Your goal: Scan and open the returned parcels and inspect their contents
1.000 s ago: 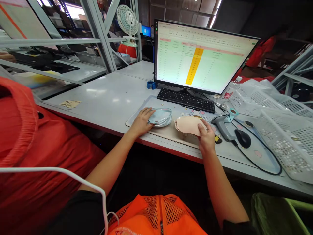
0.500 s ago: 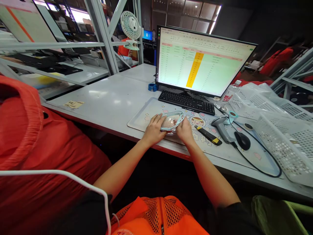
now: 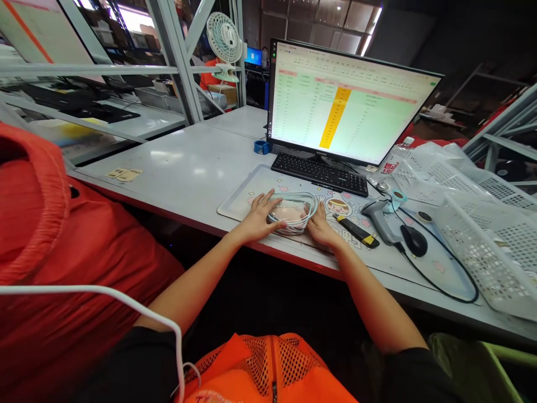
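Note:
A clear, rounded plastic container (image 3: 290, 211) with a pale blue rim lies on the patterned desk mat between my hands. It could be several nested pieces; I cannot tell. At its left end my left hand (image 3: 258, 218) is open, with fingers stretched apart and the thumb along the front of the rim. My right hand (image 3: 322, 226) rests against the right end, open, its fingers extended and partly hidden by the container. A black and yellow utility knife (image 3: 356, 230) lies just right of my right hand.
Behind the mat (image 3: 245, 193) are a keyboard (image 3: 319, 174) and monitor (image 3: 348, 106). To the right lie a barcode scanner (image 3: 381, 221), its cable, a mouse (image 3: 414, 240) and white perforated baskets (image 3: 486, 246). A blue tape roll (image 3: 262, 147) sits left of the monitor.
My hands have moved slightly apart and their fingers have spread. The container now sits lower and shows more fully, with several rim lines visible. Desk items have not moved.

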A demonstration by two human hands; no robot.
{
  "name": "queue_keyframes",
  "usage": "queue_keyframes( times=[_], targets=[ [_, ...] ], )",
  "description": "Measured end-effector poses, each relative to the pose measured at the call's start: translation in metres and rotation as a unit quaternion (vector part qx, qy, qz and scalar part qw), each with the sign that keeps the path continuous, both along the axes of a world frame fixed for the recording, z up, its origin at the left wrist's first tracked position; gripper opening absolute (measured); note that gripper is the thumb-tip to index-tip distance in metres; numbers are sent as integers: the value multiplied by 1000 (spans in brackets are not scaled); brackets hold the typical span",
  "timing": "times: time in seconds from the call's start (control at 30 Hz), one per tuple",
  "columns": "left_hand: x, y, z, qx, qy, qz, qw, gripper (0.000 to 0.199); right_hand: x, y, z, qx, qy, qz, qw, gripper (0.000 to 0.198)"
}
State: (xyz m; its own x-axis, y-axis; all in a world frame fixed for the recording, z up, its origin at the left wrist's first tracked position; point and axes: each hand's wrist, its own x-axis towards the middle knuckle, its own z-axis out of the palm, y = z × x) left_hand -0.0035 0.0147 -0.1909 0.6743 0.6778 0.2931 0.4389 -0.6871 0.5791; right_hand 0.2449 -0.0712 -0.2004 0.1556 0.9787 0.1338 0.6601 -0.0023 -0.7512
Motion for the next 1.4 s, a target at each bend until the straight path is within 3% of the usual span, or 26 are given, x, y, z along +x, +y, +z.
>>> queue_keyframes(
  times=[0.1, 0.2, 0.3, 0.4, 0.53, 0.6, 0.67, 0.77, 0.87, 0.93, 1.0, 1.07, 1.13, 1.17, 1.27, 1.4],
  targets=[
    [-3, 7, -2, -37, -49, -5, 998, 87, 21, -5, -1, 31, 113, 55, 992, 59],
    [-1, 10, -4, -77, -69, 17, 994, 94, 33, -2, -1, 34, 131, 63, 989, 58],
    [4, 11, -5, -92, -78, 10, 993, 96, 29, 8, 1, 17, 0, 28, 999, 51],
    [7, 12, -6, -81, -82, 12, 993, 96, 13, 19, 4, -21, -155, -24, 987, 50],
    [9, 11, -4, -77, -83, 24, 993, 94, -6, 29, 9, -63, -208, -100, 971, 55],
    [8, 10, -2, -80, -85, 32, 993, 93, -5, 27, 14, -58, -191, -86, 976, 52],
    [6, 8, -2, -85, -81, 41, 992, 93, 2, 19, 19, -42, -139, -23, 989, 52],
    [5, 9, -3, -82, -63, 42, 994, 94, 15, -3, 22, -8, -8, 51, 999, 60],
    [5, 13, -5, -66, -45, 40, 996, 93, 28, -25, 21, 5, 111, 74, 991, 49],
    [3, 18, -5, -62, -33, 46, 996, 90, 46, -39, 26, 10, 144, 65, 987, 37],
    [-3, 24, -4, -60, -22, 58, 996, 83, 79, -51, 39, 39, 117, -1, 992, 31],
    [-10, 35, -4, -54, -18, 77, 995, 79, 126, -62, 57, 61, 18, -134, 989, 33],
    [-17, 48, -2, -46, -4, 95, 994, 76, 179, -68, 73, 44, -98, -275, 955, 36],
    [-19, 55, -1, -39, 6, 101, 994, 75, 204, -69, 78, 27, -128, -313, 941, 36],
    [-15, 64, 11, 31, 4, 113, 993, 70, 255, -64, 77, -28, -149, -331, 931, 28],
    [13, 44, 47, 167, -70, 96, 979, 56, 276, -48, 61, -34, -137, -307, 941, 13]
  ],
)
